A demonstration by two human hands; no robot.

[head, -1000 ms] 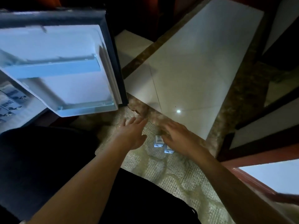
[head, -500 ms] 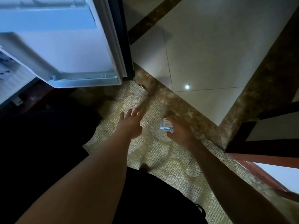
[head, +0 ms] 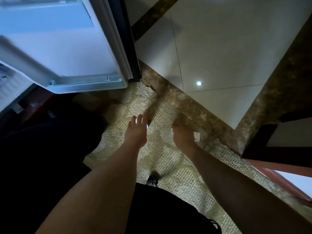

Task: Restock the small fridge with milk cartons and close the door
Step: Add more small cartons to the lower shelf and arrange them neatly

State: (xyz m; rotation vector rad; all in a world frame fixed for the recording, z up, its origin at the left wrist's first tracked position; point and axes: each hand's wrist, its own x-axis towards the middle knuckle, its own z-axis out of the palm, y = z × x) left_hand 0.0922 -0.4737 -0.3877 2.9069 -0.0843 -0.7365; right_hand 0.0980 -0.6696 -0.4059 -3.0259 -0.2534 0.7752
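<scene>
The right hand is gripping a milk carton, likely light and crushable, by its sides. The left hand is hovering, its fingers spread.

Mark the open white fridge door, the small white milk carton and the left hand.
open white fridge door (head: pixel 64 48), head view, inner liner panel.
small white milk carton (head: pixel 196 136), head view, exposed white corner.
left hand (head: pixel 137 132), head view, back of the hand.

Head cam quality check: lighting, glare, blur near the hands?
Head view: dim overall, with the open fridge door the brightest patch, bluish; a small glare spot on the glossy tile; the right hand has motion-smeared fingers, so whether it grips the carton is unreadable; the left hand is sharper, fingers straight; lower left is near black.
</scene>
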